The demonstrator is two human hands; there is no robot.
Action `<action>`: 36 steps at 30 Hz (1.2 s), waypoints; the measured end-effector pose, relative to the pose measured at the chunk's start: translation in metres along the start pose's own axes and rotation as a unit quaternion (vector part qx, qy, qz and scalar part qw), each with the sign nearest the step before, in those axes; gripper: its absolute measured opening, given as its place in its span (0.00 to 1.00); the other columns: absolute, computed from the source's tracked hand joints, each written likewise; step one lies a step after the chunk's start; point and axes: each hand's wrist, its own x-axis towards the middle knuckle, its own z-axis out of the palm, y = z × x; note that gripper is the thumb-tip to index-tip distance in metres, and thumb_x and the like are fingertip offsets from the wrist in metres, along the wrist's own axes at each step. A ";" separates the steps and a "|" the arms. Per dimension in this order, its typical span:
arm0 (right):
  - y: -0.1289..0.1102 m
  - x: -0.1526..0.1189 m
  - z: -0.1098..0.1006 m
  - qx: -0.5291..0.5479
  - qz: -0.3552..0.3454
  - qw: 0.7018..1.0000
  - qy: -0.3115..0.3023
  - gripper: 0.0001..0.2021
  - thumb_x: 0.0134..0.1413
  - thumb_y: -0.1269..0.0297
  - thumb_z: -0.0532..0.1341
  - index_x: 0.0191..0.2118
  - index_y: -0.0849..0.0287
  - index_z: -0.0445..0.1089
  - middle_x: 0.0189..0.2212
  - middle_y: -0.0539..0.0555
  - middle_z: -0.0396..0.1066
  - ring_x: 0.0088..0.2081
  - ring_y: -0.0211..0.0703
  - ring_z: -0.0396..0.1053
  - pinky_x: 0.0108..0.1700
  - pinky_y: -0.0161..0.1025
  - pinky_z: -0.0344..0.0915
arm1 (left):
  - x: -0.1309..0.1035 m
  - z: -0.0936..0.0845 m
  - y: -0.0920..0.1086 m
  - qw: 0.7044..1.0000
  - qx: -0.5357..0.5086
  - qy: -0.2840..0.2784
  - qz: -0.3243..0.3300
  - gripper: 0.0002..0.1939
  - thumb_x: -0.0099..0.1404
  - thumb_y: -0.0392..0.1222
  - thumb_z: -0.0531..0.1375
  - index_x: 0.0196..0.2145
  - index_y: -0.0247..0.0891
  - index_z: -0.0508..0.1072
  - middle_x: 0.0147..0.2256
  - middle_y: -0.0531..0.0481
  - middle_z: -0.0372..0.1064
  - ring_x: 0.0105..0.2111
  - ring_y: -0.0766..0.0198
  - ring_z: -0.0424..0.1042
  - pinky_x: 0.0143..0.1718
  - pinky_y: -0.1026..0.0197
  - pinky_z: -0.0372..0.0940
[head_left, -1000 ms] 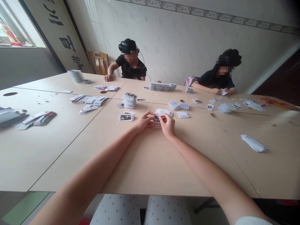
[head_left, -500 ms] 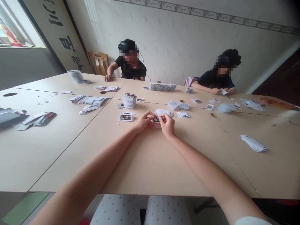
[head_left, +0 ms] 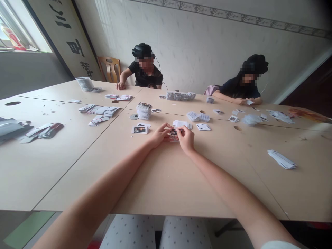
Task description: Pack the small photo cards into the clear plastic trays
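Left hand (head_left: 158,136) and right hand (head_left: 185,138) pinch a small card (head_left: 173,132).

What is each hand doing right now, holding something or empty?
Left hand: closed, fingers pinching the small card.
Right hand: closed on the same small card, from the other side.

Both hands (head_left: 173,135) pinch a small card (head_left: 173,132) over the table (head_left: 166,180).

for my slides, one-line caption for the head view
Both hands, left hand and right hand, pinch a small photo card over the table.
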 end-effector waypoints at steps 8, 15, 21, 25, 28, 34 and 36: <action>0.001 0.000 0.001 -0.031 -0.006 0.999 0.005 0.08 0.57 0.60 0.55 0.33 0.57 0.68 0.23 0.51 0.71 0.22 0.42 0.69 0.27 0.38 0.66 | 0.002 -0.001 -0.003 1.000 0.007 -0.001 0.008 0.18 0.58 0.53 0.63 0.38 0.38 0.65 0.41 0.46 0.72 0.34 0.60 0.77 0.37 0.55 0.73; -0.001 0.000 0.001 -0.073 -0.024 0.997 0.027 0.08 0.55 0.62 0.56 0.32 0.58 0.70 0.24 0.52 0.71 0.24 0.42 0.68 0.28 0.37 0.65 | 0.002 0.000 -0.004 1.000 0.015 0.011 0.015 0.18 0.58 0.53 0.63 0.37 0.38 0.65 0.39 0.48 0.72 0.31 0.64 0.75 0.35 0.55 0.73; -0.006 0.000 0.000 -0.096 -0.043 0.993 0.044 0.08 0.54 0.64 0.56 0.31 0.58 0.71 0.23 0.51 0.70 0.25 0.41 0.66 0.30 0.36 0.64 | 0.002 0.000 -0.004 0.999 0.027 0.009 0.014 0.18 0.59 0.53 0.63 0.38 0.37 0.65 0.40 0.46 0.71 0.32 0.63 0.75 0.35 0.56 0.73; -0.006 0.000 0.000 -0.091 -0.046 0.994 0.046 0.07 0.53 0.65 0.56 0.31 0.59 0.71 0.23 0.51 0.70 0.24 0.40 0.65 0.30 0.36 0.64 | 0.002 -0.001 -0.005 0.999 0.027 0.008 0.018 0.18 0.59 0.53 0.62 0.38 0.37 0.65 0.40 0.46 0.71 0.32 0.63 0.75 0.35 0.56 0.73; -0.005 0.000 0.001 -0.091 -0.043 0.994 0.049 0.07 0.53 0.66 0.56 0.30 0.59 0.71 0.23 0.51 0.70 0.24 0.40 0.65 0.30 0.37 0.64 | 0.002 -0.002 -0.006 1.000 0.024 0.006 0.015 0.17 0.60 0.52 0.62 0.38 0.37 0.65 0.40 0.46 0.71 0.32 0.62 0.76 0.35 0.56 0.73; -0.005 0.000 0.001 -0.081 -0.040 0.995 0.047 0.07 0.53 0.65 0.56 0.31 0.59 0.71 0.24 0.52 0.71 0.24 0.41 0.66 0.30 0.37 0.65 | 0.003 -0.003 -0.007 1.000 0.022 0.008 0.015 0.17 0.60 0.52 0.62 0.38 0.37 0.65 0.41 0.46 0.71 0.32 0.62 0.76 0.35 0.55 0.73; -0.004 0.000 0.001 -0.075 -0.032 0.996 0.044 0.07 0.53 0.65 0.57 0.31 0.58 0.71 0.23 0.52 0.70 0.24 0.41 0.66 0.29 0.37 0.65 | 0.003 -0.003 -0.007 1.000 0.019 0.007 0.013 0.17 0.60 0.52 0.62 0.38 0.37 0.65 0.41 0.46 0.71 0.33 0.62 0.76 0.35 0.55 0.73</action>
